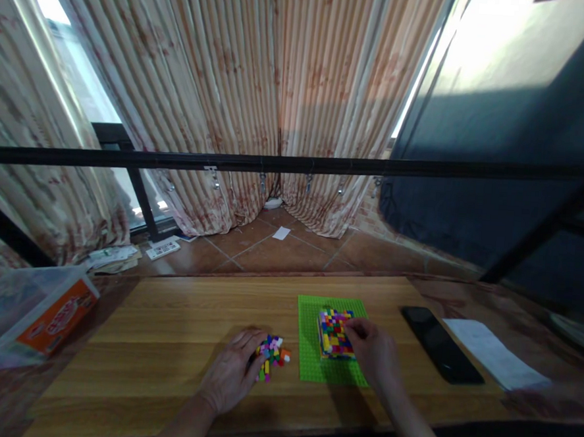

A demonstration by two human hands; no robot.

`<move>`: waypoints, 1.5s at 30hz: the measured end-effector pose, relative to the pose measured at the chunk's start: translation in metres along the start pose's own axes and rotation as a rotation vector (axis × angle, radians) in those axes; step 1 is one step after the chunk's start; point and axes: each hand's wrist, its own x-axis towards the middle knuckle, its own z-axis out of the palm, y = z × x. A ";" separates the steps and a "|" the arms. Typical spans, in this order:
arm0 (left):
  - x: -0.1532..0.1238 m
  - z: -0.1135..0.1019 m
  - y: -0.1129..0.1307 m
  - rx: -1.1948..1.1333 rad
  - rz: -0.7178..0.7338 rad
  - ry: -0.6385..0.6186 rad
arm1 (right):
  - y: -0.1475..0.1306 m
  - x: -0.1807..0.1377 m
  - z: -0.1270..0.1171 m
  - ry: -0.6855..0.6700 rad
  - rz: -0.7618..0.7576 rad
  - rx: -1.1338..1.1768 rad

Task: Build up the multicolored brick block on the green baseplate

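A green baseplate [311,351] lies on the wooden table [167,316]. On it stands a block of multicoloured small bricks [333,332]. My right hand [373,352] rests at the block's right side, fingers curled and pinched against its top edge. A loose heap of coloured bricks [274,356] lies left of the plate. My left hand [230,373] lies palm down beside the heap, its curled fingertips touching the bricks.
A black phone [439,351] and a white sheet of paper [494,353] lie right of the plate. A clear plastic box with an orange label [33,311] stands at the table's left end. A black bar [295,164] crosses the view before curtains.
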 end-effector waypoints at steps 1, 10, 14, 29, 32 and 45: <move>0.000 0.000 0.000 -0.004 0.003 -0.002 | -0.001 0.000 -0.001 0.001 0.000 -0.003; -0.001 0.000 0.000 -0.005 0.029 -0.014 | 0.000 0.003 0.000 -0.005 0.061 0.124; -0.001 0.002 -0.001 -0.001 0.026 -0.001 | 0.002 0.009 0.002 -0.030 0.078 0.132; -0.002 -0.001 0.005 -0.043 0.017 0.003 | -0.034 -0.091 0.048 -0.185 -0.328 0.075; -0.002 0.001 0.004 -0.047 0.017 0.009 | -0.038 -0.088 0.066 -0.195 -0.369 -0.028; -0.002 0.000 0.005 -0.051 0.023 0.026 | -0.035 -0.072 0.078 -0.244 -0.378 -0.162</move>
